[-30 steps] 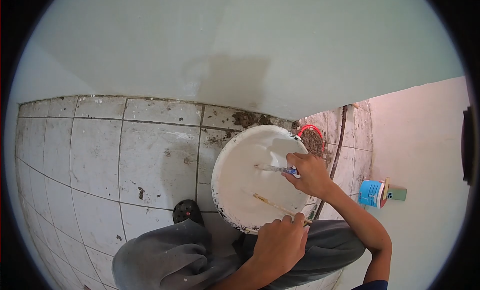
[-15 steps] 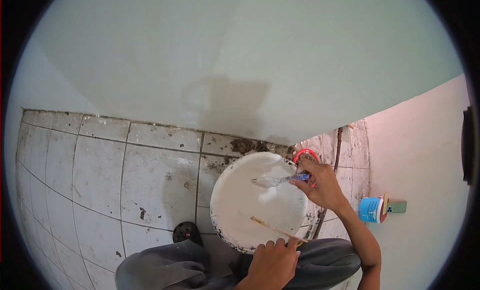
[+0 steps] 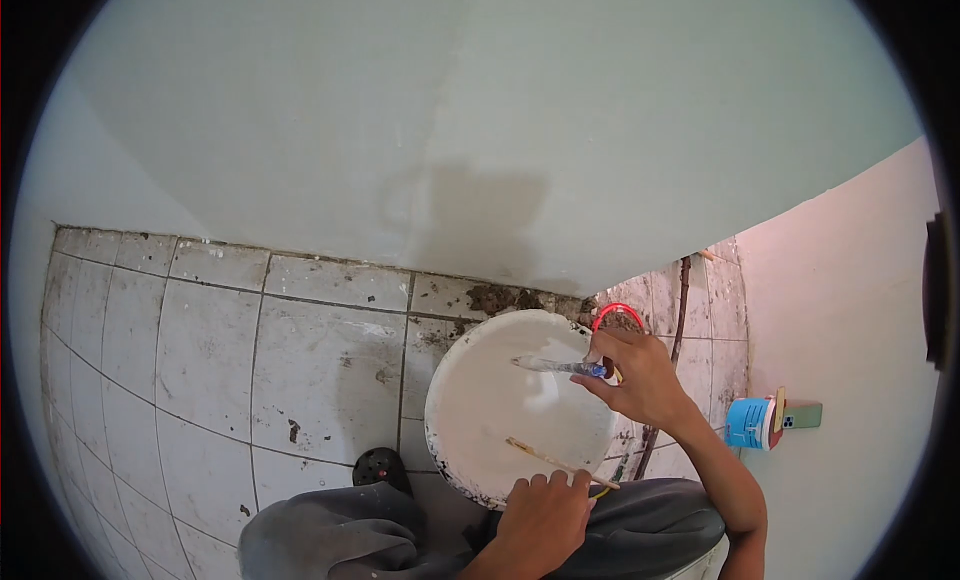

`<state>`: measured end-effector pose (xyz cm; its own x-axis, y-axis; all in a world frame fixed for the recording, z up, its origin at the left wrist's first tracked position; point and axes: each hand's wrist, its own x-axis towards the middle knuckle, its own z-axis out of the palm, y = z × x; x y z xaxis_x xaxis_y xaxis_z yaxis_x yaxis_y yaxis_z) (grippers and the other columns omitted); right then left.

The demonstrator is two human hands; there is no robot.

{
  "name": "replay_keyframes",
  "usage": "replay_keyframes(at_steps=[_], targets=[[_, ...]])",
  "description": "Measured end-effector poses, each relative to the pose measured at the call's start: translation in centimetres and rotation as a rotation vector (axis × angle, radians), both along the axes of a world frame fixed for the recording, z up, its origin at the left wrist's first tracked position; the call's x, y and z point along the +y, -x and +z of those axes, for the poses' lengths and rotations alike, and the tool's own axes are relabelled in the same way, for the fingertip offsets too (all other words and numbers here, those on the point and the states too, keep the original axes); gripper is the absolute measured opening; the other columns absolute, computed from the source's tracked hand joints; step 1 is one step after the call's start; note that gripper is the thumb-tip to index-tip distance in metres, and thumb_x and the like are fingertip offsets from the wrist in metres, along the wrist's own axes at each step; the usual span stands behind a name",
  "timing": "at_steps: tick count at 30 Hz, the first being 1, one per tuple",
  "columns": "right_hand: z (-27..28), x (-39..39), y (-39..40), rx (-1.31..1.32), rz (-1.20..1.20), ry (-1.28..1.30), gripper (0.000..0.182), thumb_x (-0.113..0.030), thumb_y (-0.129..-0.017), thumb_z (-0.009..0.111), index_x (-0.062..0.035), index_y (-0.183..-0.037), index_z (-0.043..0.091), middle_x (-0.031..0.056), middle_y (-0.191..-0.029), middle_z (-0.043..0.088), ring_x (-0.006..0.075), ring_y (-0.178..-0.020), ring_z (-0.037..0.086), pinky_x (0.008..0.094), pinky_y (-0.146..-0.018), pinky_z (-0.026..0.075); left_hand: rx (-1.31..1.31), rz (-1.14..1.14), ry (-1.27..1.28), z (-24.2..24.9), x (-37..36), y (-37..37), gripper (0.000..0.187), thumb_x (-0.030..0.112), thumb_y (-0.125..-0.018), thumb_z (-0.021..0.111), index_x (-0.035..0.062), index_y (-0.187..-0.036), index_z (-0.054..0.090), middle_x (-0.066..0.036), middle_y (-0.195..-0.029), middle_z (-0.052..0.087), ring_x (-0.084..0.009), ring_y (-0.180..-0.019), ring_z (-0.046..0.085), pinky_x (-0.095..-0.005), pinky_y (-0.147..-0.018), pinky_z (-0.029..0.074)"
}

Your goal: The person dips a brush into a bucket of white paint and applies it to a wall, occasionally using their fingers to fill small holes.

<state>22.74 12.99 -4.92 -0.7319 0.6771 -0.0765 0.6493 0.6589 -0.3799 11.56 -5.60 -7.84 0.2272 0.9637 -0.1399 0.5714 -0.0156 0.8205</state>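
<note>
A white bucket [image 3: 462,365] with a dirt-specked rim holds pale, off-white liquid. My right hand [image 3: 640,378] is closed on the handle of a paint brush [image 3: 550,366], whose whitish bristle end points left above the liquid. Across the bucket's lower right lies a thin stick [image 3: 545,457], its tip coated in yellowish stuff. My left hand [image 3: 548,520] rests at the near rim, fingers curled and pressed together beside the stick's lower end; what it grips, if anything, is hidden.
Beyond the bucket rises a pale green wall [image 3: 600,140]. Right of it stand a red-rimmed container [image 3: 620,310] and a dark rod [image 3: 681,305]. Farther right are a blue-labelled tub [image 3: 747,423] and a green phone [image 3: 804,416]. A black shoe [image 3: 380,467] is on the tiles.
My right hand has turned the brush so its narrow side shows, and shifted slightly down and right. The whole view has moved a little; my left hand stays at the rim.
</note>
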Motion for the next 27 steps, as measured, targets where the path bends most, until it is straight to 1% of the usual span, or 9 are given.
replay_keyframes(at_steps=[2,5,7,9,12,16,19,22,27], targets=[[0.2,0.0,0.2,-0.009,0.045,-0.03,0.032,-0.016,-0.072,0.082,-0.0053,-0.08,0.053,0.0087,-0.072,0.057,0.0277,-0.062,0.059,0.0385,-0.056,0.046,-0.094,0.049,0.0,-0.2,1.5,0.4,0.026,0.026,-0.092,0.059,0.0026,-0.105,0.059,-0.013,-0.075,0.064,-0.033,-0.067,0.066,-0.0439,-0.06,0.052],[0.5,-0.4,0.5,-0.023,0.129,-0.058,0.029,-0.017,-0.073,0.079,-0.0063,-0.081,0.053,0.008,-0.075,0.059,0.0283,-0.065,0.061,0.0397,-0.058,0.047,-0.235,0.278,0.12,-3.0,3.5,0.8,0.027,0.025,-0.091,0.059,0.0019,-0.106,0.059,-0.013,-0.069,0.064,-0.0342,-0.064,0.065,-0.0442,-0.059,0.05],[0.9,-0.6,0.9,-0.046,0.213,-0.077,0.027,-0.019,-0.076,0.075,-0.0054,-0.086,0.053,0.0076,-0.079,0.061,0.0297,-0.071,0.063,0.0416,-0.06,0.049,-0.224,0.377,0.234,-4.0,4.6,2.3,0.032,0.023,-0.087,0.064,0.0016,-0.11,0.059,-0.014,-0.075,0.066,-0.0403,-0.075,0.065,-0.0502,-0.069,0.049],[1.2,-0.6,1.4,-0.053,0.265,-0.083,0.027,-0.019,-0.075,0.074,-0.0051,-0.087,0.054,0.0079,-0.08,0.062,0.0299,-0.073,0.064,0.0413,-0.061,0.049,-0.199,0.514,0.252,-3.9,5.4,3.1,0.037,0.018,-0.083,0.07,0.0014,-0.114,0.06,-0.014,-0.075,0.065,-0.0384,-0.075,0.065,-0.0496,-0.069,0.048],[0.4,-1.1,1.5,-0.069,0.282,-0.142,0.027,-0.019,-0.072,0.076,-0.0075,-0.086,0.055,0.0062,-0.074,0.059,0.0295,-0.071,0.064,0.0412,-0.058,0.048,-0.247,0.601,-0.031,-3.2,6.2,3.4,0.045,0.014,-0.078,0.076,0.0026,-0.118,0.059,-0.015,-0.075,0.062,-0.0337,-0.076,0.064,-0.047,-0.069,0.048],[0.8,-1.3,2.9,-0.017,0.383,-0.158,0.025,-0.015,-0.069,0.075,-0.0056,-0.089,0.064,0.0077,-0.072,0.063,0.0283,-0.069,0.067,0.0404,-0.057,0.05,-0.012,0.495,-0.246,-5.0,6.0,3.7,0.038,0.007,-0.075,0.077,-0.0003,-0.11,0.063,-0.014,-0.078,0.064,-0.0244,-0.074,0.062,-0.0381,-0.066,0.048],[1.0,-1.8,4.5,-0.053,0.49,-0.185,0.022,-0.013,-0.064,0.075,-0.0058,-0.083,0.067,0.008,-0.067,0.064,0.0274,-0.067,0.068,0.04,-0.054,0.05,-0.163,0.517,-0.2,-6.2,5.8,4.1,0.015,0.002,-0.08,0.073,-0.0058,-0.091,0.067,-0.01,-0.077,0.068,-0.0131,-0.069,0.059,-0.0299,-0.061,0.046],[0.8,-2.0,5.3,0.05,0.485,-0.239,0.019,-0.013,-0.06,0.075,-0.0067,-0.075,0.064,0.0068,-0.063,0.061,0.0264,-0.066,0.069,0.0392,-0.051,0.049,-0.139,0.459,-0.261,-6.5,5.2,4.9,0.01,-0.003,-0.08,0.069,-0.0074,-0.088,0.065,-0.008,-0.075,0.067,-0.0119,-0.066,0.058,-0.029,-0.062,0.047],[1.4,-2.1,5.4,0.249,0.314,-0.331,0.021,-0.014,-0.059,0.075,-0.0073,-0.071,0.059,0.0052,-0.062,0.059,0.0241,-0.063,0.067,0.0369,-0.052,0.048,-0.454,0.733,-0.095,-7.5,5.0,6.0,0.004,-0.004,-0.081,0.06,-0.0031,-0.08,0.064,-0.006,-0.072,0.064,-0.0121,-0.061,0.056,-0.0278,-0.059,0.045]])
